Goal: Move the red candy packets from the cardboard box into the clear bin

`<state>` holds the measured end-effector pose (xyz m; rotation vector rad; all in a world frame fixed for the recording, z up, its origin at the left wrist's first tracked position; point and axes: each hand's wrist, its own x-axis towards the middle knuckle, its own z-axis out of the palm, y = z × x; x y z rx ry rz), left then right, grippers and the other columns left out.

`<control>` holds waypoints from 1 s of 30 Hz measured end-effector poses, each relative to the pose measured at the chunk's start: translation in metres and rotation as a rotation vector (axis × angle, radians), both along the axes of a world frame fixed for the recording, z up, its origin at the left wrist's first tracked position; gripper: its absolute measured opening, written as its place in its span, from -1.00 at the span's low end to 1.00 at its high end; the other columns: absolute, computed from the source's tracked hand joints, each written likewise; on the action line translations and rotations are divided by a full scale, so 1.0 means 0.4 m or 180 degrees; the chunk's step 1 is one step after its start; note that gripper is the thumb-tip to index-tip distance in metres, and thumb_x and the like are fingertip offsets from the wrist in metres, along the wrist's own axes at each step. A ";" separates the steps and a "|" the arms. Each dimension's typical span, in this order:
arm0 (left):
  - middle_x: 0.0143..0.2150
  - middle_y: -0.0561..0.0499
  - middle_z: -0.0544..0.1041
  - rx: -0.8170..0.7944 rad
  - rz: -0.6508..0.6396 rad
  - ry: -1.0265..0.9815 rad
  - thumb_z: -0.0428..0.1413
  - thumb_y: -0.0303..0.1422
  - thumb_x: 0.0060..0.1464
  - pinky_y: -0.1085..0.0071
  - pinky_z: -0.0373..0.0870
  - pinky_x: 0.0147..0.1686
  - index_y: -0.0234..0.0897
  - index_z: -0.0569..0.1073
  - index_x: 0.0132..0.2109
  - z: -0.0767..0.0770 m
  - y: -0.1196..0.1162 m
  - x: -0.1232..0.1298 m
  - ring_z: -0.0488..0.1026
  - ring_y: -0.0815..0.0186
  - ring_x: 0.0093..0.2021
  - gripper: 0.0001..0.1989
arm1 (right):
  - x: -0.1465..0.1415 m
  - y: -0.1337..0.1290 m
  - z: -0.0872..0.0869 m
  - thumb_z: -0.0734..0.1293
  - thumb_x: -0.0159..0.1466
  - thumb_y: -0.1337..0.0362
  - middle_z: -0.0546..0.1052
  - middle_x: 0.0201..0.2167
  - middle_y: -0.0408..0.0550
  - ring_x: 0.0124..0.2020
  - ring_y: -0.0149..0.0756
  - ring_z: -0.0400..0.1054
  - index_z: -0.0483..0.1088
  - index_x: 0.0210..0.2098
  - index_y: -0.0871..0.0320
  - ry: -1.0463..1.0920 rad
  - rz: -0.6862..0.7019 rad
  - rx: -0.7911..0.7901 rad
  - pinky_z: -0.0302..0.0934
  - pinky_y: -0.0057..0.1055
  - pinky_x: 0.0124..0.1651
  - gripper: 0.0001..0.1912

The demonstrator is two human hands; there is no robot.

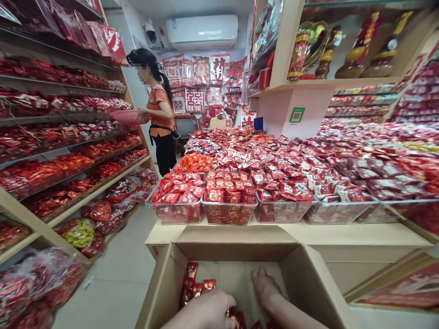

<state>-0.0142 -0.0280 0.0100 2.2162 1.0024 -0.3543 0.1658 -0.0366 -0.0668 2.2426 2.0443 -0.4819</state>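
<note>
Two-handed, reaching low into cardboard box: curling left hand over near red packets, resting right hand farther right; needing fingertip clearance, not managing to tell fingers' closure on either.

囍 is printed on a hanging pack and binned red packets; a green-framed sign bears a QR code.

The left grip and the right grip were inside the box, with packets just beyond the left grip. Ahead of both, past the box, the table bore a row of bins. Shelves stood well to their left; a person stood far ahead, between shelves and table.
</note>
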 end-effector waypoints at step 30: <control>-0.44 0.03 0.48 -0.0715 0.2117 -0.3789 0.10 -0.28 -0.08 0.52 0.32 -0.54 -0.31 0.33 -0.12 0.193 0.051 0.133 0.41 0.40 -0.48 -0.66 | 0.014 0.013 0.337 0.31 0.04 0.14 0.36 -0.64 -0.22 -0.65 -0.51 0.16 0.36 -0.49 0.18 0.5687 -0.1021 0.1364 0.08 -0.55 -0.62 -0.79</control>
